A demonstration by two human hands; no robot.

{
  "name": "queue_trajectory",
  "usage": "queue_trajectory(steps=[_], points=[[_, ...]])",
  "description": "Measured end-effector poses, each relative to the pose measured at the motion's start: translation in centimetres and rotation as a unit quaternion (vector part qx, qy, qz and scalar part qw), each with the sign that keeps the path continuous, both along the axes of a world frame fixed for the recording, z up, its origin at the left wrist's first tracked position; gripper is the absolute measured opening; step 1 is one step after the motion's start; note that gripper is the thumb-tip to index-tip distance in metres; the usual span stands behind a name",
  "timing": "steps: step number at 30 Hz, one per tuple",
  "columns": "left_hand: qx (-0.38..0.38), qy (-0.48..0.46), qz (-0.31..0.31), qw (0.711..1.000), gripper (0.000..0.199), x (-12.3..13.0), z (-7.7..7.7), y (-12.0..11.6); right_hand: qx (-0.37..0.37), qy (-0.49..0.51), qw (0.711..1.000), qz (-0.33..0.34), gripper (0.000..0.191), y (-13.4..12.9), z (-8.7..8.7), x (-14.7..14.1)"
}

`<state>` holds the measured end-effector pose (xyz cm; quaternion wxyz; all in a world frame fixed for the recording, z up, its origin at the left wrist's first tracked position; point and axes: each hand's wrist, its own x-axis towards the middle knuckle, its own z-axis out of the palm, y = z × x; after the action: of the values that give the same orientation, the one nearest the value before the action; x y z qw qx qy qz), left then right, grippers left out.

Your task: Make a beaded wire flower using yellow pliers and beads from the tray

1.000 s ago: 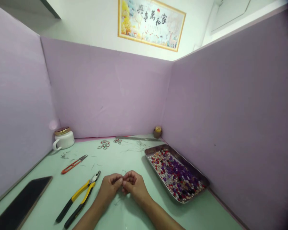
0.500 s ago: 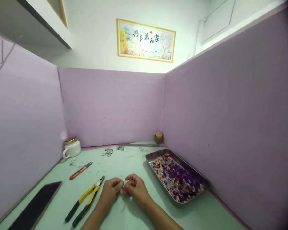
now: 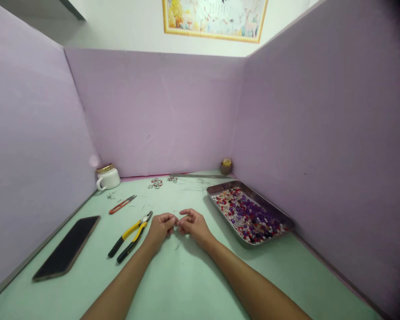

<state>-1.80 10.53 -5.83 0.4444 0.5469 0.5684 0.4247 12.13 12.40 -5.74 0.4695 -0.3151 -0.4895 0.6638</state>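
Observation:
My left hand (image 3: pixel 162 226) and my right hand (image 3: pixel 194 226) meet fingertip to fingertip over the green table (image 3: pixel 183 284). Both are closed in a pinch. Whatever sits between the fingertips is too small to name; a thin wire-like strand shows just beyond them. To the left of my left hand lie yellow-and-black pliers (image 3: pixel 130 238), jaws pointing away from me. Right of my right hand stands a metal tray (image 3: pixel 216 191) holding many purple, red, black and pearly beads (image 3: pixel 248 215).
Orange thread snips (image 3: pixel 122 204) and a dark phone (image 3: pixel 67 249) lie on the left. A white lidded mug (image 3: pixel 108 178) stands at the back left, beaded rings (image 3: pixel 156 183) and wire bits near the back. A small yellow-topped pot (image 3: pixel 226 166) fills the far corner. Purple panels (image 3: pixel 153 111) enclose three sides.
The camera has tipped downward, so the whole scene sits higher in view and more of my forearms shows. My hands keep their pinch together, with little visible change.

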Motion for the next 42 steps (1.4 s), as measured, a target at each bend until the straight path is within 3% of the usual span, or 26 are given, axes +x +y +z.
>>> queue_trajectory(steps=[5, 12, 19, 28, 33, 38, 40, 42], points=[[-0.008, -0.028, -0.003, 1.0, 0.024, -0.3, 0.0, 0.1, -0.004, 0.021, 1.0, -0.002, 0.032, -0.1, 0.4, 0.3], [-0.025, -0.053, 0.0, 0.998, 0.025, -0.7, -0.1, 0.1, -0.083, 0.053, 0.995, 0.009, 0.035, 0.2, 1.0, 1.3], [-0.052, -0.075, -0.019, 0.996, 0.024, -1.2, 0.8, 0.0, -0.073, 0.031, 0.997, 0.025, 0.034, 0.9, 1.0, 2.0], [-0.079, -0.083, -0.086, 0.99, 0.02, -1.6, 1.6, 0.1, 0.015, -0.09, 0.996, -0.001, 0.024, 3.3, 0.7, 4.2], [-0.075, -0.08, -0.1, 0.989, 0.02, -1.7, 2.2, -0.2, 0.059, -0.119, 0.988, -0.074, 0.014, 3.4, 0.5, 3.9], [-0.087, -0.06, -0.135, 0.985, 0.013, -1.7, 3.0, -0.8, 0.215, -0.22, 0.936, -0.168, 0.016, 2.0, 1.2, 3.4], [-0.095, -0.046, -0.15, 0.983, 0.011, -1.4, 3.2, -1.0, 0.243, -0.243, 0.929, -0.14, 0.021, 1.2, 1.5, 3.1], [-0.099, -0.03, -0.162, 0.981, 0.01, -1.2, 3.4, -1.2, 0.211, -0.26, 0.94, -0.066, 0.024, 0.6, 1.5, 2.7]])
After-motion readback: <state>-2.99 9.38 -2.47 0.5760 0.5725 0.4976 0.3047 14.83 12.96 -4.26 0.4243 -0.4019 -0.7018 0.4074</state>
